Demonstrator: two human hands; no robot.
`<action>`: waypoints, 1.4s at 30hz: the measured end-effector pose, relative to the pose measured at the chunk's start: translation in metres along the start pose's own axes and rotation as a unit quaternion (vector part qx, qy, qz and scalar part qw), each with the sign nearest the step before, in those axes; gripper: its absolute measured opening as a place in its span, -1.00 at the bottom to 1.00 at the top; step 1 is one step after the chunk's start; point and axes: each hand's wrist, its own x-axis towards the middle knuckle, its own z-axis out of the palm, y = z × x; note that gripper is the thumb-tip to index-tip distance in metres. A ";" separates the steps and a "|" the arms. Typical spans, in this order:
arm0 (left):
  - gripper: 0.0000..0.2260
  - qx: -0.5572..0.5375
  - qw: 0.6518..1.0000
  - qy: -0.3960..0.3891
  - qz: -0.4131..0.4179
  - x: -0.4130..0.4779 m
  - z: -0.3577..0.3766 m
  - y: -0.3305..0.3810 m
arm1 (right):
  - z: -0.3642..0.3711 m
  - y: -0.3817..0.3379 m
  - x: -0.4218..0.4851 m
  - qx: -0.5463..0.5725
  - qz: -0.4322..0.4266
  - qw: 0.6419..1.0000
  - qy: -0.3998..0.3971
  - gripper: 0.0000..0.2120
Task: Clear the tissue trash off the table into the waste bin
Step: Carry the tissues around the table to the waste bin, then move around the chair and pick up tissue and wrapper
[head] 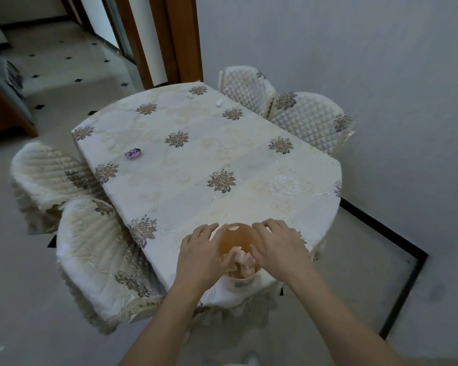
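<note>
With left hand (201,249) and right hand (278,244) curled round opposite sides of the amber waste bin (237,237) at the table (209,122) edge, held it over packed tissue (242,260); probably needed steady grip before fetching purple wad (134,154) beyond.

bin (234,237) sides hidden by left hand (200,250) and right hand (278,245) | far white speck (218,102) too small for me to name
</note>
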 end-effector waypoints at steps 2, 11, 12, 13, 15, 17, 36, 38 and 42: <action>-0.46 0.008 1.000 0.016 0.006 0.001 -0.003 -0.001 | -0.002 -0.002 0.001 0.017 -0.003 1.000 0.008 -0.56; -0.52 0.025 0.996 0.081 -0.013 0.013 -0.034 -0.014 | -0.027 -0.013 0.027 0.024 -0.043 0.997 0.060 -0.60; -0.51 0.028 0.996 0.087 -0.019 0.014 -0.039 -0.017 | -0.030 -0.016 0.032 0.025 -0.049 0.996 0.064 -0.59; -0.50 0.034 0.995 0.092 -0.026 0.013 -0.044 -0.020 | -0.033 -0.020 0.037 0.027 -0.057 0.996 0.065 -0.58; -0.49 0.044 0.993 0.104 -0.046 0.008 -0.055 -0.028 | -0.037 -0.032 0.046 0.031 -0.073 0.995 0.065 -0.56; -0.48 0.046 0.989 0.117 -0.076 -0.001 -0.065 -0.040 | -0.040 -0.046 0.055 0.038 -0.101 0.992 0.071 -0.57; -0.49 0.154 0.872 0.198 -0.420 -0.240 -0.148 -0.169 | -0.006 -0.297 0.057 0.142 -0.451 0.881 0.033 -0.58; -0.50 0.160 0.863 0.201 -0.436 -0.256 -0.149 -0.182 | 0.002 -0.319 0.055 0.143 -0.461 0.875 0.026 -0.59; -0.50 0.163 0.851 0.205 -0.456 -0.278 -0.149 -0.224 | 0.017 -0.366 0.056 0.141 -0.479 0.867 0.010 -0.57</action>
